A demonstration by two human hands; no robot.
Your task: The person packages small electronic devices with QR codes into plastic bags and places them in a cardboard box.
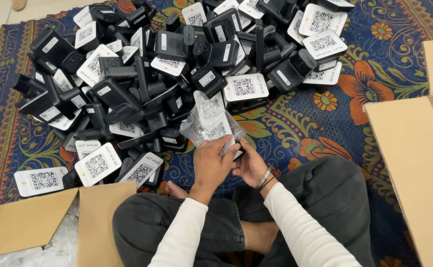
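1. Left hand (211,165), lower centre of the frame: fingers curled closed around the lower edge of a clear plastic bag (210,121), which holds a small device with a white patterned face.
2. Right hand (252,165), just right of the left hand: fingers bent and pinching the same bag at its lower right corner; a metal bangle (264,176) sits at the wrist. Both hands touch the bag and each other.
3. The bag stands tilted above the hands, at the near edge of the heap, crinkled and partly see-through.
4. Heap of black devices (167,69), upper left to upper centre: many lie with white coded faces up, others on their sides, all unwrapped and resting on a patterned blue rug (389,64).
5. Open cardboard boxes: one flap (26,222) at lower left, another box (414,158) along the right edge.
6. Handling note, as a judgement: the thin film probably slips and tears easily, so a grip close to the opening with both thumbs, and a steady pull apart rather than a jerk, would keep the device from dropping onto the heap.
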